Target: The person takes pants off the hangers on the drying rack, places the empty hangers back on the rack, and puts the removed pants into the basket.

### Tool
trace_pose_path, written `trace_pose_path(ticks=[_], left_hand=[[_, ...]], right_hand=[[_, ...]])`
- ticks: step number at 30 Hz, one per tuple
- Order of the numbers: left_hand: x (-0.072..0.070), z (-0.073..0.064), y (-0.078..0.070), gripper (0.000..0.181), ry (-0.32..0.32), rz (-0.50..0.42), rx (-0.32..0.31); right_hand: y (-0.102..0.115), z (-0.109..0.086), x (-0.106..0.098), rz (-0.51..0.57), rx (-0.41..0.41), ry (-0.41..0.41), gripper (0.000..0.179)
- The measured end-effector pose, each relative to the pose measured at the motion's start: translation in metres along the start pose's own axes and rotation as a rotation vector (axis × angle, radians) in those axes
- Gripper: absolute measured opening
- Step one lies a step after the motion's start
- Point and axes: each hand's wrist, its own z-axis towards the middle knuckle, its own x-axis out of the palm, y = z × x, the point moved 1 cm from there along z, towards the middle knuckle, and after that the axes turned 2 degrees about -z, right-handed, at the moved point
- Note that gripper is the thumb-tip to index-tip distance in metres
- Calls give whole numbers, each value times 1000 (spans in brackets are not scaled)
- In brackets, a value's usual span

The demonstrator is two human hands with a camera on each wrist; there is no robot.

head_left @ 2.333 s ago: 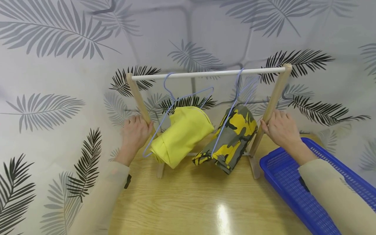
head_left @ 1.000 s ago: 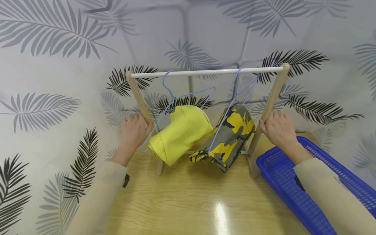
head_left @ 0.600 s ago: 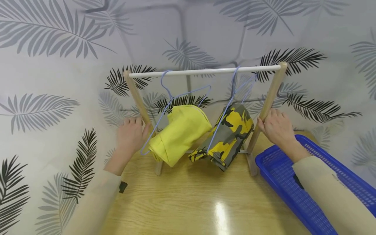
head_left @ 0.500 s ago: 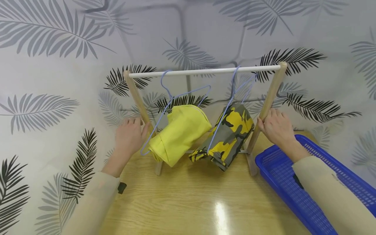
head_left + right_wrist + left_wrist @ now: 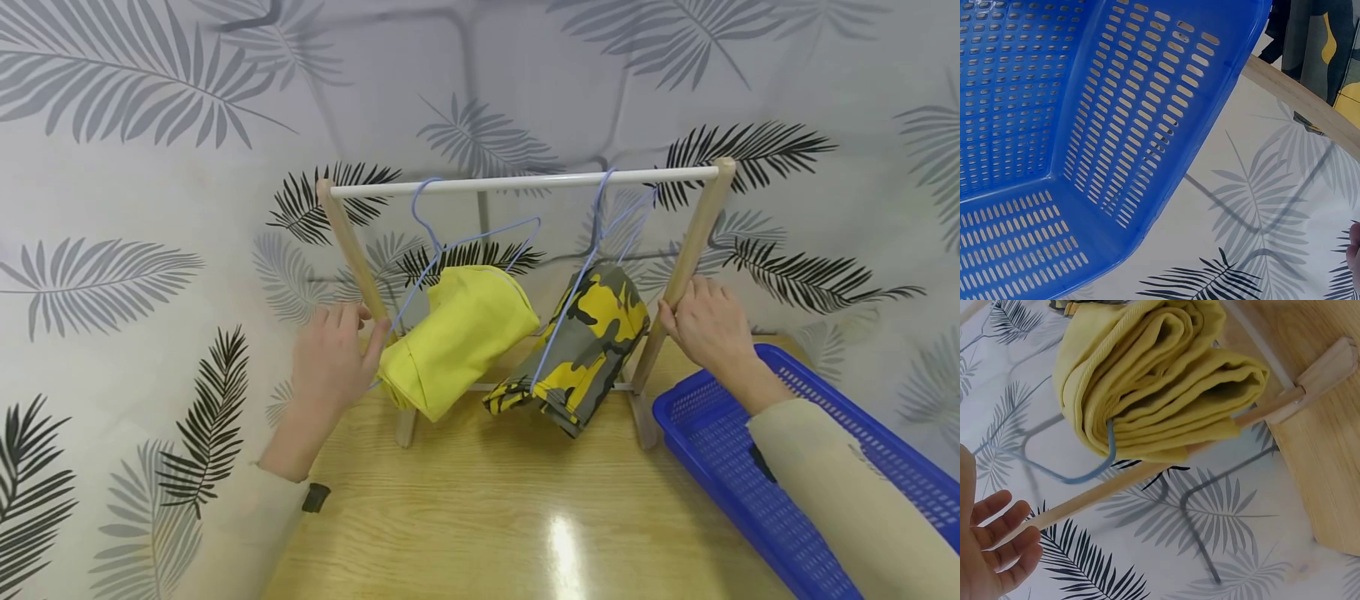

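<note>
A small clothes rack with wooden posts and a white rail [image 5: 517,182] stands on the table. From the rail hang two blue wire hangers: one bears a folded yellow garment [image 5: 461,337], the other a folded grey, black and yellow camouflage garment [image 5: 592,342]. My left hand [image 5: 330,358] is beside the left post [image 5: 351,250]; in the left wrist view its fingers [image 5: 1013,550] are loosely extended and hold nothing. My right hand [image 5: 708,329] grips the right post [image 5: 690,246], thumb on the inner side. In the right wrist view only its fingertips show.
A blue perforated plastic basket [image 5: 712,454] lies at the right, under my right forearm. The wooden tabletop [image 5: 450,517] spreads in front of the rack. Behind it hangs a leaf-patterned cloth or covering [image 5: 540,92].
My left hand has let go of the left post and opened, its wrist shifting slightly down. The right hand keeps its grip on the right post. The view has drifted slightly.
</note>
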Motion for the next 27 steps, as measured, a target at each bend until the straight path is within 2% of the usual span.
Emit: trace_pose_path(ticks=[5, 10, 20, 27], left_hand=[[7, -5, -5, 39, -84, -7, 32], [19, -10, -6, 43, -124, 18, 61], [41, -16, -8, 46, -103, 19, 45], [50, -16, -9, 47, -81, 75, 51]], right_hand=[[-1, 0, 1, -9, 1, -4, 41], [-1, 0, 1, -21, -6, -13, 41], [-1, 1, 4, -30, -14, -42, 42], [-2, 0, 3, -27, 0, -29, 42]])
